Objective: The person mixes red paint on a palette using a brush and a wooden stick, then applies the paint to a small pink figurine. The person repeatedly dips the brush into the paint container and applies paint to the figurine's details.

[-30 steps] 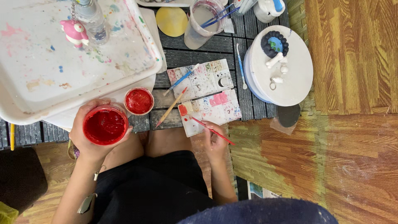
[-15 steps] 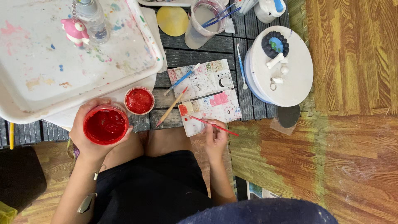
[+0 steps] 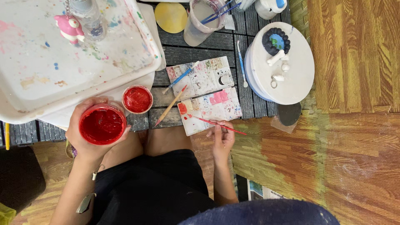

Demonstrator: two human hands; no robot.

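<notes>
My left hand (image 3: pixel 85 137) is clamped around the open jar of red paint (image 3: pixel 102 124), its lid (image 3: pixel 137 99) lying just beside at 1 o'clock. My right hand (image 3: pixel 223 137) pinches a thin red-handled brush (image 3: pixel 216 124), tip resting on the lower paint palette (image 3: pixel 210 109) at its 9 o'clock edge. To load cleanly, I'd keep the jar level and drag the bristles lightly across one well. Against 1 second ago, the brush handle lies flatter and the right hand has crept slightly toward 3 o'clock; the jar hasn't moved.
</notes>
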